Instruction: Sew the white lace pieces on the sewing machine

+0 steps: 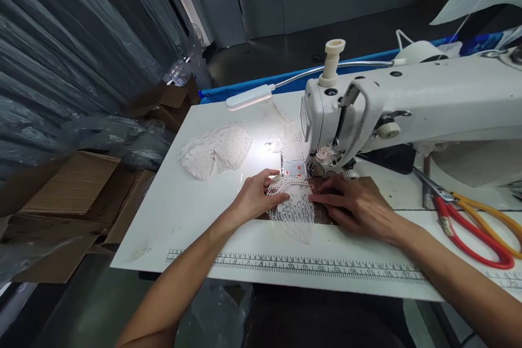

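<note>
The lamp (249, 97) at 12 o'clock is throwing a white glare onto the table (196, 206), while the lace (296, 217) at 5 o'clock is showing fairly sharp. The curtain (81, 38) at 10 o'clock is lying in bluish gloom. The box (75, 182) at 9 o'clock is looking soft, and edge distortion is stretching the right arm (457, 266) at 4 o'clock.

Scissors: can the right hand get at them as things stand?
Probably yes: the scissors lie on the table beside the right forearm, their handles uncovered. The right hand would first have to leave the lace.
</note>
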The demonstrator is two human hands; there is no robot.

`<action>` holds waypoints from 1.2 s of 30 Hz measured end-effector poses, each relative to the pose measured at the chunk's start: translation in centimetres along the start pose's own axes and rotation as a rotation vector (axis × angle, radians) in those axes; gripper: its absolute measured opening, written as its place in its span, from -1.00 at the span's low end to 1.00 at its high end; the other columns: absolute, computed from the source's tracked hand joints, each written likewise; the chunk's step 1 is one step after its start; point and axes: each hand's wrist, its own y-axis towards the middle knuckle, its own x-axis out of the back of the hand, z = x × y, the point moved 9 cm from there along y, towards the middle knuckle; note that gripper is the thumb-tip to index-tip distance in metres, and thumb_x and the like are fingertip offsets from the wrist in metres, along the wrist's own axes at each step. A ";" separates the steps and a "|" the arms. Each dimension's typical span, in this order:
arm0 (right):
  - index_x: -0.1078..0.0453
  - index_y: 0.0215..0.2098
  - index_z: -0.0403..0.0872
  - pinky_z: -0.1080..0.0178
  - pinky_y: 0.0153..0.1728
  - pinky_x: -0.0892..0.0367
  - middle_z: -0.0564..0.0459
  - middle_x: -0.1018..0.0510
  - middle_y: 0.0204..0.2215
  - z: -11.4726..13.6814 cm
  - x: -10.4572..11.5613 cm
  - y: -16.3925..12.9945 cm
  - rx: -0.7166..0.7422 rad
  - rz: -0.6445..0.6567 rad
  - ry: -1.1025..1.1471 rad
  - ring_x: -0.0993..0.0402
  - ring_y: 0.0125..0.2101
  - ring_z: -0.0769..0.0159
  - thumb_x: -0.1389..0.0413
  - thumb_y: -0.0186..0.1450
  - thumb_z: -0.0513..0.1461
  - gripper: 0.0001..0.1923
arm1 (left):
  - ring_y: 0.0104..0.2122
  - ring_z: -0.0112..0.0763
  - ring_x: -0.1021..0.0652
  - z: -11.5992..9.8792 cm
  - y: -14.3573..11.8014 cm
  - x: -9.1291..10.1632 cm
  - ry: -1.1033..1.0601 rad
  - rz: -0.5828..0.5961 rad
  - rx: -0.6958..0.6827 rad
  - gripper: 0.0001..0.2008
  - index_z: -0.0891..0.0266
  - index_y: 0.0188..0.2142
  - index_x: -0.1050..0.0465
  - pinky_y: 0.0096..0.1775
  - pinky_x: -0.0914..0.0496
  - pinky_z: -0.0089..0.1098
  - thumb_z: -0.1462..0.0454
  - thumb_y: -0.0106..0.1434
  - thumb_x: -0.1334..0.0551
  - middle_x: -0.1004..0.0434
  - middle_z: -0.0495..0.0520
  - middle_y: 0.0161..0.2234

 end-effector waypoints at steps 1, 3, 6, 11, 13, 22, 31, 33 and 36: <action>-0.40 0.10 0.15 -0.02 -0.04 -0.33 -0.03 -0.44 -0.04 0.2 -0.1 -0.1 0.023 0.017 -0.004 -0.36 -0.05 0.16 0.01 0.34 -0.24 -0.61 | -0.44 -0.40 -0.44 0.1 0.0 -0.1 0.001 0.003 0.000 -0.36 0.19 0.09 -0.37 -0.40 -0.33 -0.42 0.00 0.05 -0.38 -0.36 -0.03 -0.43; -0.40 0.09 0.18 -0.04 -0.04 -0.31 -0.03 -0.42 -0.02 0.3 -0.3 -0.2 0.049 0.043 -0.021 -0.35 -0.03 0.13 -0.01 0.34 -0.23 -0.62 | -0.37 -0.34 -0.47 0.2 0.0 -0.1 0.006 0.006 -0.005 -0.37 0.18 0.10 -0.36 -0.35 -0.35 -0.40 0.01 0.07 -0.37 -0.41 0.01 -0.38; -0.40 0.08 0.20 -0.04 -0.08 -0.32 -0.03 -0.41 -0.01 0.2 -0.7 -0.4 0.047 0.062 -0.047 -0.36 -0.03 0.10 0.00 0.33 -0.23 -0.61 | -0.25 -0.24 -0.51 0.1 -0.1 -0.1 0.019 0.008 -0.015 -0.39 0.17 0.10 -0.35 -0.28 -0.38 -0.35 0.03 0.09 -0.36 -0.46 0.07 -0.29; -0.38 0.10 0.23 -0.02 -0.13 -0.34 -0.04 -0.41 0.02 -0.1 -1.0 -0.6 0.024 0.065 -0.081 -0.38 -0.04 0.08 -0.02 0.33 -0.23 -0.60 | -0.25 -0.20 -0.54 -0.7 -0.6 -0.1 0.045 -0.007 -0.047 -0.40 0.17 0.12 -0.33 -0.25 -0.42 -0.30 0.05 0.11 -0.35 -0.50 0.08 -0.28; -0.36 0.12 0.24 -0.01 -0.15 -0.34 -0.04 -0.40 0.03 -0.3 -1.2 -0.7 0.021 0.073 -0.091 -0.37 -0.04 0.08 -0.02 0.33 -0.22 -0.59 | -0.33 -0.24 -0.55 -1.0 -0.8 0.0 0.050 -0.017 -0.050 -0.37 0.18 0.13 -0.31 -0.28 -0.42 -0.31 0.03 0.11 -0.34 -0.52 0.06 -0.32; -0.36 0.10 0.25 0.01 -0.15 -0.34 -0.01 -0.41 0.01 0.0 -0.9 -0.4 0.017 0.072 -0.095 -0.37 -0.05 0.10 0.00 0.34 -0.23 -0.60 | -0.31 -0.23 -0.57 -1.1 -0.9 -0.2 0.064 -0.041 -0.073 -0.50 0.22 0.12 -0.33 -0.32 -0.43 -0.34 0.11 0.22 -0.24 -0.51 0.07 -0.37; -0.42 0.05 0.23 -0.02 -0.06 -0.31 -0.01 -0.42 -0.05 0.4 -0.6 -0.3 0.039 0.013 -0.071 -0.33 -0.03 0.13 -0.01 0.34 -0.24 -0.63 | -0.21 -0.20 -0.56 -1.3 -1.0 0.3 0.128 -0.114 -0.063 -0.53 0.21 0.04 -0.41 -0.28 -0.44 -0.35 0.09 0.17 -0.30 -0.52 0.08 -0.34; -0.43 0.04 0.21 -0.03 -0.03 -0.29 -0.01 -0.42 -0.06 0.5 -0.6 -0.2 0.032 0.017 -0.064 -0.31 -0.03 0.14 0.01 0.35 -0.26 -0.64 | -0.30 -0.27 -0.54 -1.6 -1.0 0.4 0.213 -0.136 -0.112 -0.54 0.20 0.05 -0.40 -0.35 -0.43 -0.38 0.08 0.20 -0.27 -0.49 0.06 -0.36; -0.44 0.03 0.19 -0.04 -0.03 -0.29 -0.03 -0.41 -0.06 0.7 -0.3 -0.1 0.018 0.010 -0.059 -0.30 -0.04 0.13 0.03 0.36 -0.26 -0.64 | -0.38 -0.35 -0.52 -3.4 -1.3 1.0 0.442 -0.277 -0.298 -0.62 0.18 0.01 -0.44 -0.42 -0.39 -0.39 0.07 0.26 -0.19 -0.47 0.10 -0.26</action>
